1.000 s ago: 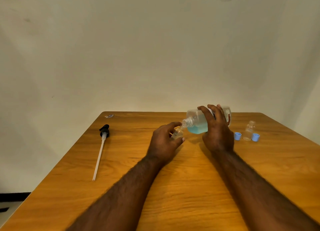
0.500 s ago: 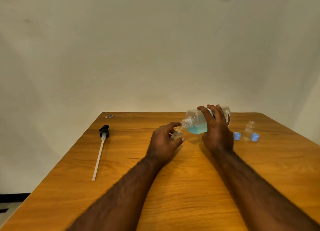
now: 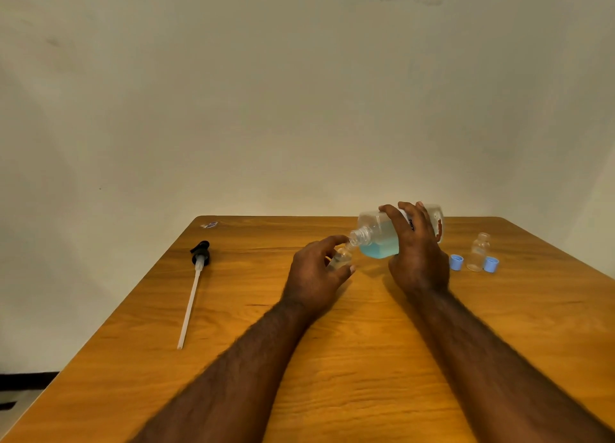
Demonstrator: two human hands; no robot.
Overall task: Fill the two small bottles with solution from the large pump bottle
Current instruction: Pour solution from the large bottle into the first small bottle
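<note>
Right hand (image 3: 417,259) has its grip wrapped round the large pump bottle (image 3: 382,236), tipped near horizontal, open neck pointing left and down. Left hand (image 3: 316,273) pinches the first small bottle (image 3: 342,258) between thumb and fingers, tilted so its mouth sits right at the big neck. Blue solution pools in the low side of the big bottle, close to the neck.

Risks as I see them:
- Mouth mismatch — big neck is much wider than the small bottle's opening. Any extra tilt likely sends a gulp over the rim and onto the tabletop (image 3: 366,359) and the left fingers.
- Small bottle is mostly hidden by the left hand, so fill level is hard to read — overfill is plausible.
- Both bottles are held in the air, unbraced; a small wrist drift breaks the alignment.
- Wet fingers could loosen the pinch.

Second small bottle (image 3: 479,251) stands uncapped at the right, looks empty, with two blue caps (image 3: 456,262) beside it — near enough the right forearm to get knocked on the swing over. Pump head with tube (image 3: 196,276) lies well apart on the left, no issue.
</note>
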